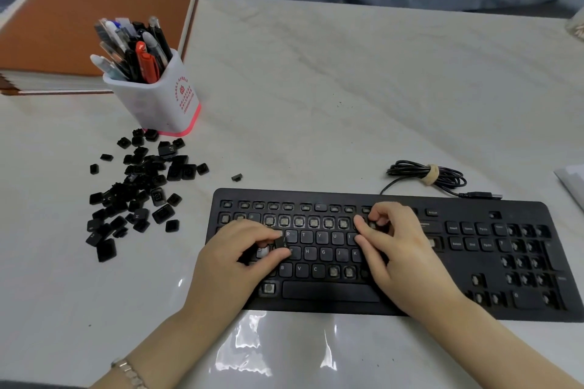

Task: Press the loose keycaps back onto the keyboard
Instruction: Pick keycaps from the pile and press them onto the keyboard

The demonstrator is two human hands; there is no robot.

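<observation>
We are pinching keycap (280, 243) in left hand (240, 249) over left side of keyboard (316, 196); right hand (398, 249) curling at top rows, grip unclear. Some letters seated; big pile (136, 193) lying left of keyboard.

The head camera looks forward and down from close above the keyboard (331, 290) and table (316, 88).

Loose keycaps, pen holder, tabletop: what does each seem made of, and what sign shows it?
Loose keycaps: probably moulded plastic, matte black, dull sheen. Pen holder: frosted white plastic, likely; faintly translucent walls. Tabletop: polished stone or marble-look laminate; grey veins, mirror-like glare.
</observation>
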